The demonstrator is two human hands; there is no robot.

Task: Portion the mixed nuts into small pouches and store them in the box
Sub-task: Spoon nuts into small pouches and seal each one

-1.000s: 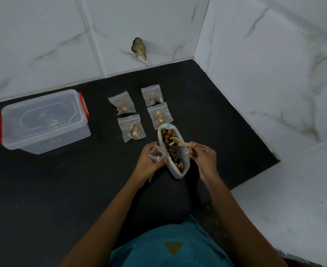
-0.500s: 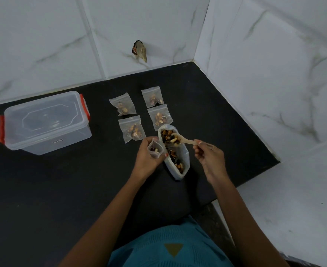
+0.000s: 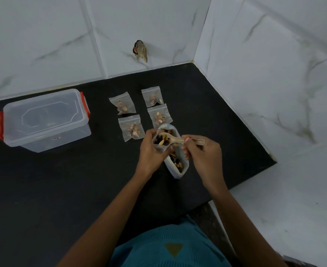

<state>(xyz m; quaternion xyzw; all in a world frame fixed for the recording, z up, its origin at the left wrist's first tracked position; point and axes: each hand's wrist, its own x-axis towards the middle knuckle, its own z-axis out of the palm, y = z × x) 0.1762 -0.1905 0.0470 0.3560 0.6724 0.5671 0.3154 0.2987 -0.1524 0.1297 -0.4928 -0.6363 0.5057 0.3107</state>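
My left hand [image 3: 151, 151] grips a small clear pouch [image 3: 158, 143] with its mouth held up. My right hand [image 3: 203, 153] pinches a small wooden spoon [image 3: 180, 140], whose bowl carries nuts right over the pouch's mouth. Under both hands lies the big clear bag of mixed nuts [image 3: 176, 162], open on the black counter [image 3: 62, 180]. Several filled pouches lie behind it, among them one at the back left [image 3: 122, 103], one at the back right [image 3: 152, 96] and one nearer [image 3: 132, 128]. The clear storage box [image 3: 43, 120] with red clips stands at the left, lid on.
White marble-look tiled walls [image 3: 264, 74] close the counter at the back and right. A small brown scrap [image 3: 140, 51] sticks to the back wall. The counter's front right edge drops to a pale floor [image 3: 284, 199]. My teal shirt fills the bottom of the view.
My right hand lifted the spoon out of the big bag and carried it left to the pouch's mouth. My left hand raised the pouch slightly toward the bag's top.
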